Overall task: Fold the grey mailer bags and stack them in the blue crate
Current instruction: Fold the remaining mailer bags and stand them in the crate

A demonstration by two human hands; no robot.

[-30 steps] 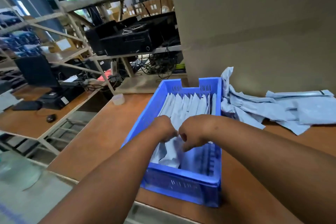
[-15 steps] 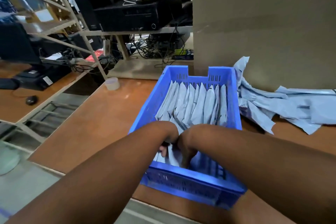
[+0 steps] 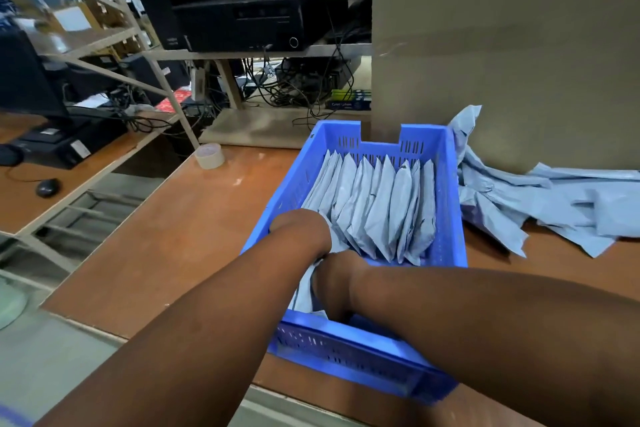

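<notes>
The blue crate (image 3: 449, 198) stands on the brown table, with a row of folded grey mailer bags (image 3: 381, 204) upright in its far half. Both my hands reach down into the crate's near end. My left hand (image 3: 304, 230) and my right hand (image 3: 334, 284) are close together and hold one folded grey bag (image 3: 304, 291) between them, low inside the crate. My wrists hide most of my fingers. A loose pile of unfolded grey mailer bags (image 3: 540, 194) lies on the table to the right of the crate.
A large cardboard box (image 3: 502, 45) stands behind the crate and the pile. A roll of tape (image 3: 209, 156) sits at the table's far left corner. Left of the table are a gap, a lower desk with a mouse (image 3: 47, 186), and metal shelving with black equipment.
My hands have gone lower into the crate's near end with the folded bag. The view has tilted down and moved closer, so more of the standing row shows.
</notes>
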